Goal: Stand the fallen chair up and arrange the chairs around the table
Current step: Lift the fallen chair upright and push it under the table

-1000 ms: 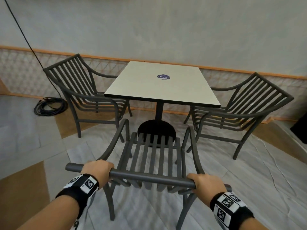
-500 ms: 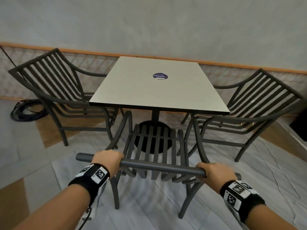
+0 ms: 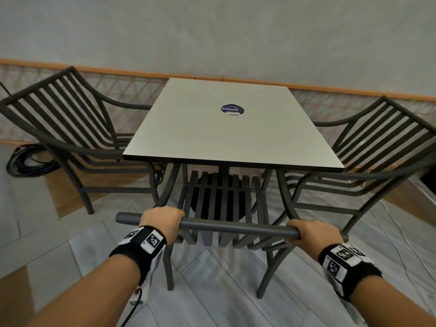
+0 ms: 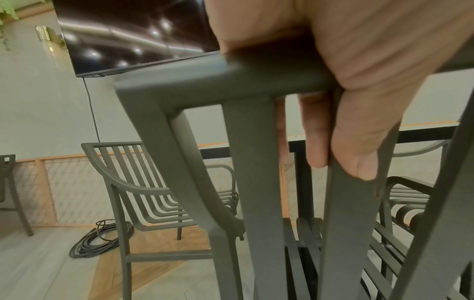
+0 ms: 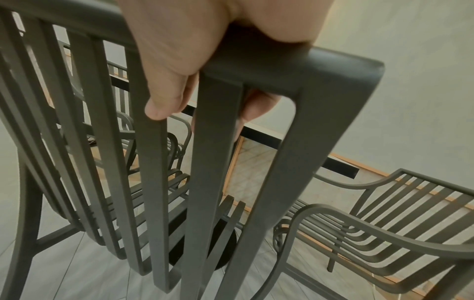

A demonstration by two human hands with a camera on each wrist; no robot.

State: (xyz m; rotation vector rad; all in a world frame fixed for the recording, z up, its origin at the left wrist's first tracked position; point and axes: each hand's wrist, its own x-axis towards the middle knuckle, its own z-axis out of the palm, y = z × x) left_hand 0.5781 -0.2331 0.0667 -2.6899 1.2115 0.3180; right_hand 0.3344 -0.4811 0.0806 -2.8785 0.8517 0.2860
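Near chair [image 3: 224, 204] upright on all legs at the front edge of the surface [image 3: 226, 128]; the front of its seat reaches under that edge, armrests just beside it. Left hand [image 3: 162, 220] wrapped over the top rail [image 3: 231, 227] near its left end, fingers curled down behind the slats, thumb against a slat in the left wrist view. Right hand [image 3: 313, 234] wrapped over the same rail near its right end, likewise closed around it. Grip spread wide, one hand toward each corner: judged to give control of yaw so the chair goes in square rather than skewed. Left chair [image 3: 77, 138] and right chair [image 3: 368, 156] stand upright at the two sides, facing inward, seats tucked partly under. Pedestal base [image 3: 212, 199] shows through the near chair's seat slats. Coiled cable [image 3: 26, 159] on the floor behind the left chair, well apart from the legs. Judgement: no chair lies fallen; task close to finished, only final alignment and letting go remain.
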